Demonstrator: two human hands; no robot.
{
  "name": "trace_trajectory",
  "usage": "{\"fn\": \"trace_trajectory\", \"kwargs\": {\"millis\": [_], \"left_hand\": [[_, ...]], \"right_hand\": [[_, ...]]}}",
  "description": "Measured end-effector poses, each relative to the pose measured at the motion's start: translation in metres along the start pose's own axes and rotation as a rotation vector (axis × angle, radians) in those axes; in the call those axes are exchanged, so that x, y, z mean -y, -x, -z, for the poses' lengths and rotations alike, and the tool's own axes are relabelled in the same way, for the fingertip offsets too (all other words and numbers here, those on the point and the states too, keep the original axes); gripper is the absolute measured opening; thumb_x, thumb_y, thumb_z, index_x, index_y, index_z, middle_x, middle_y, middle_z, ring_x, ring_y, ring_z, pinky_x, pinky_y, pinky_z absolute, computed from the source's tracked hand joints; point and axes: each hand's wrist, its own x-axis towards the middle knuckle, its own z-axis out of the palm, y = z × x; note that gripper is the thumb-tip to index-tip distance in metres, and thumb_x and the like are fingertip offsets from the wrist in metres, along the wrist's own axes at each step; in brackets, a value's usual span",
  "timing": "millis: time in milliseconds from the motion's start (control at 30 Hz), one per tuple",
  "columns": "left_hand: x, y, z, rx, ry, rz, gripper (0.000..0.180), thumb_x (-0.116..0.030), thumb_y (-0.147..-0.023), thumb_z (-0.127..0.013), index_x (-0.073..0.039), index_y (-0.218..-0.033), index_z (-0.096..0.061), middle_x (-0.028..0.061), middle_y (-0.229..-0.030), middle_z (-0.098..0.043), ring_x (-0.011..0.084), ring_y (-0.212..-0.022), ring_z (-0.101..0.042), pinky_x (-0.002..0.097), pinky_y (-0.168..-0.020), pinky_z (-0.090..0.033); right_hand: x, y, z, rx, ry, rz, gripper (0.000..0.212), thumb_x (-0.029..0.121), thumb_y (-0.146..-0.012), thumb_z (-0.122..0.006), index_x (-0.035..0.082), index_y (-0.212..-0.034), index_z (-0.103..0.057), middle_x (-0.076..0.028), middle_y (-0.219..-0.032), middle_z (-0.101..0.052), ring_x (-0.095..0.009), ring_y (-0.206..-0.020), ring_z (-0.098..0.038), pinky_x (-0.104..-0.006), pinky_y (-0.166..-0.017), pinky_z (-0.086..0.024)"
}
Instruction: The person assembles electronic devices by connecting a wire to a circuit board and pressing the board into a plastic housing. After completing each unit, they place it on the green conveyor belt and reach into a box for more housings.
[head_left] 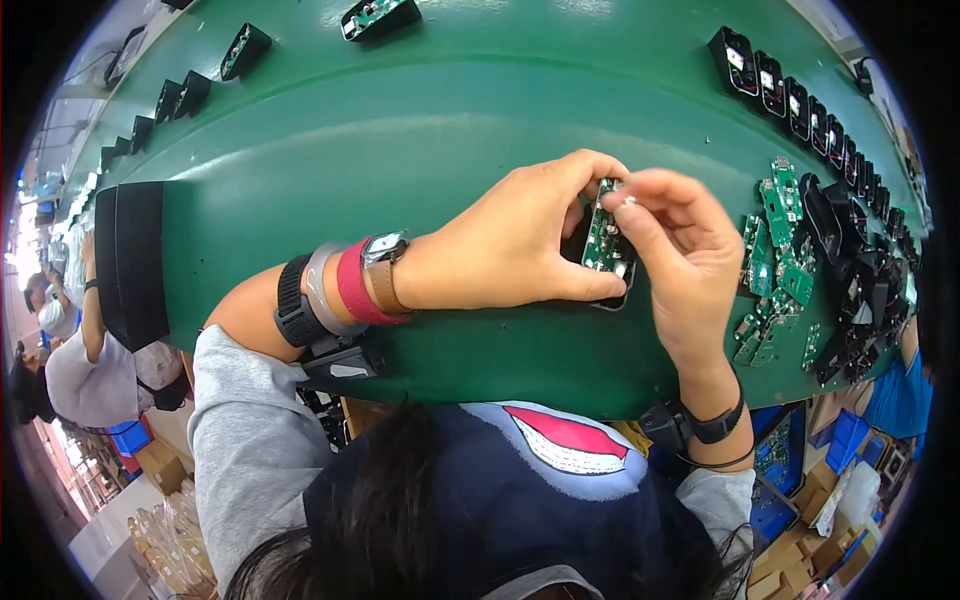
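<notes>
1. One black casing, with a green circuit board in it, is held at the green table, right of the middle of the view.
2. The left hand is partly closed around the black casing, its thumb along the near end.
3. The right hand is half curled, thumb and forefinger drawn close together over the board's right edge; a tiny pale spot shows there, and I cannot tell whether they grip anything.
4. Loose boards lie piled to the right of the right hand, beside a heap of dark housings.
5. A row of filled cases runs along the upper right.
</notes>
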Motion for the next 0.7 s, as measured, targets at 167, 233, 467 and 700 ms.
{"fn": "trace_trajectory", "kwargs": {"millis": [167,233,467,700], "left_hand": [[0.000,0.003,0.004,0.013,0.130,0.090,0.076,-0.016,-0.065,-0.087,0.000,-0.127,-0.047,-0.0027,-0.082,-0.049,0.0020,-0.058,-0.037,0.0182,-0.051,-0.032],[0.000,0.002,0.005,0.038,0.123,0.100,0.077,-0.015,-0.064,-0.088,0.000,-0.127,-0.047,-0.0031,-0.082,-0.048,0.0012,-0.056,-0.035,0.0177,-0.050,-0.030],[0.004,0.003,0.004,0.007,0.088,0.060,0.081,-0.019,-0.059,-0.092,-0.001,-0.126,-0.050,-0.0042,-0.079,-0.044,0.0012,-0.055,-0.032,0.0178,-0.050,-0.029],[0.009,0.000,0.000,-0.161,-0.157,-0.211,0.082,-0.021,-0.056,-0.091,-0.003,-0.127,-0.053,-0.0005,-0.078,-0.044,0.0054,-0.056,-0.034,0.0199,-0.053,-0.033]], "right_hand": [[0.002,0.009,0.015,0.030,0.370,0.081,0.009,-0.006,-0.084,-0.065,-0.004,-0.092,-0.065,-0.007,-0.090,-0.066,-0.014,-0.087,-0.063,-0.0233,-0.078,-0.048],[0.002,0.004,0.017,0.089,0.537,0.212,0.010,-0.007,-0.081,-0.066,-0.002,-0.089,-0.066,-0.008,-0.089,-0.066,-0.014,-0.083,-0.060,-0.0234,-0.072,-0.047],[0.005,0.004,0.010,0.103,0.739,0.333,0.015,-0.009,-0.074,-0.067,0.002,-0.085,-0.065,-0.008,-0.083,-0.064,-0.021,-0.077,-0.059,-0.0280,-0.065,-0.047],[0.008,0.005,0.008,0.103,0.823,0.462,0.041,-0.009,-0.076,-0.068,0.001,-0.111,-0.051,-0.007,-0.085,-0.066,-0.017,-0.080,-0.062,-0.0265,-0.069,-0.049]]}}
